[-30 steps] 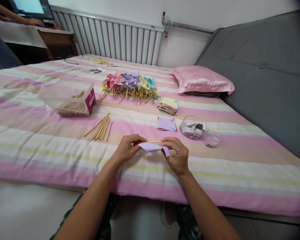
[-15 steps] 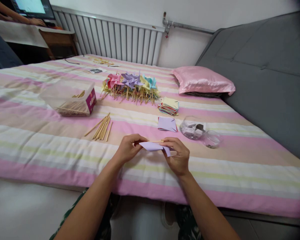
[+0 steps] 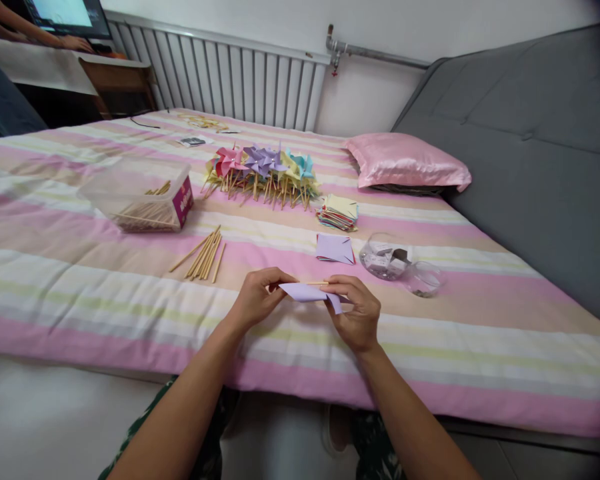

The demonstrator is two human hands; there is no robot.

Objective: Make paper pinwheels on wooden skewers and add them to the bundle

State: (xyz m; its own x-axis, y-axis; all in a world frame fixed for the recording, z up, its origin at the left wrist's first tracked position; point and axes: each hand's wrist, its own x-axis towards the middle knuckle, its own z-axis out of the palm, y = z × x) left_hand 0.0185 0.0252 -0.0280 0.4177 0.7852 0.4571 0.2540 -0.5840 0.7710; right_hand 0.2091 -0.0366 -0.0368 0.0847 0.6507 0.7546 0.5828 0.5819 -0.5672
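Both hands over the near part of the striped bedspread (image 3: pixel 80 280), pinched together on one piece: left hand (image 3: pixel 257 297) closed on the left end of a lilac paper square (image 3: pixel 307 292) and a thin wooden stick (image 3: pixel 316 283) lying along its far edge, right hand (image 3: pixel 357 313) closed on the paper's right side, one corner hanging down between the fingers.

Placed from that paper square:
- Just beyond, slightly right: another folded lilac sheet (image 3: pixel 334 249), flat on the cover.
- Right of that sheet: two clear glass jars (image 3: pixel 397 263) lying together, small metal bits inside.
- Further back: a stack of coloured paper squares (image 3: pixel 338 212), and past it a row of finished pinwheels (image 3: pixel 260 170) on sticks.
- Beyond and to the left: a loose bundle of sticks (image 3: pixel 203 255), then a clear plastic box (image 3: pixel 137 195) holding more.
- Far right: a pink pillow (image 3: pixel 405 160) against a grey sofa back (image 3: pixel 520 133).
- Far back: a white radiator (image 3: pixel 230 77).
- Top left corner: another person's forearm (image 3: pixel 30 33) at a desk by a screen.

Nothing between hands and camera.
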